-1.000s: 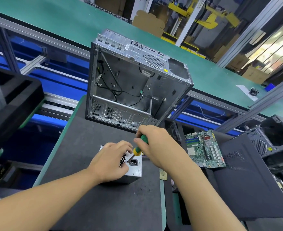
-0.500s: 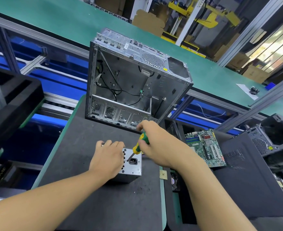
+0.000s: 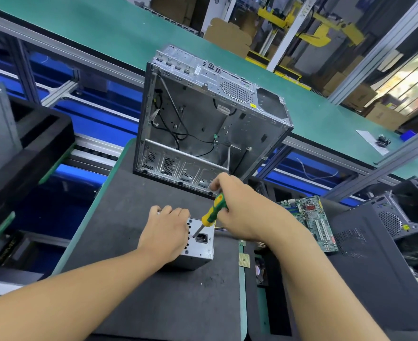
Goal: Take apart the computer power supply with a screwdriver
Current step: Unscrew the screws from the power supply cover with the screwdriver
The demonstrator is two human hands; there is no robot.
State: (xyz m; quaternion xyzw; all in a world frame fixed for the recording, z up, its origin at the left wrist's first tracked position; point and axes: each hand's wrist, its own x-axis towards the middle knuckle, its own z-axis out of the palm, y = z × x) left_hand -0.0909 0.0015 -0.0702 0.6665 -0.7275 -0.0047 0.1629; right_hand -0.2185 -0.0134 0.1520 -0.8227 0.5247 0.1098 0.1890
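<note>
One power supply [image 3: 200,252] sits at lower centre of the frame on the dark desk [image 3: 153,303]. Two hands work on it. The left hand [image 3: 166,235] holds it down, fingers curled over its far edge. The right hand [image 3: 247,212] grips one screwdriver [image 3: 214,211] (green and yellow handle), its tip on the face beside the socket. One open computer case [image 3: 203,124] stands above at centre, and one motherboard [image 3: 311,222] lies at right.
</note>
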